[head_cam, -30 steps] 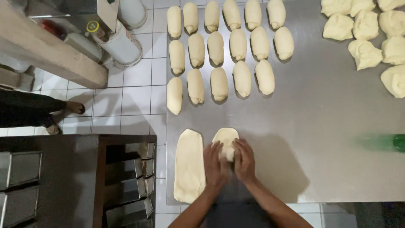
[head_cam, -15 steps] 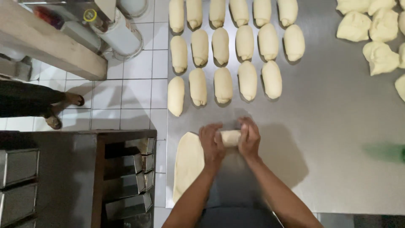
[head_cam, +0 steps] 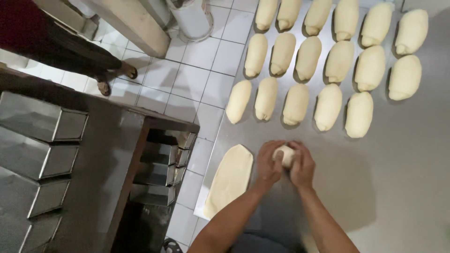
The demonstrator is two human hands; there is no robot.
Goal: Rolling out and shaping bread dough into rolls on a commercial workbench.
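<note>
Both hands, the left hand [head_cam: 268, 165] and the right hand [head_cam: 302, 167], are cupped tight around a small dough roll [head_cam: 285, 154] near the front edge of the steel table [head_cam: 408, 187]. A flattened dough sheet [head_cam: 229, 180] lies just left of them, and rows of shaped loaves [head_cam: 328, 105] sit farther back.

Dough roll [head_cam: 284, 154] mostly hidden under both hands' grip
</note>
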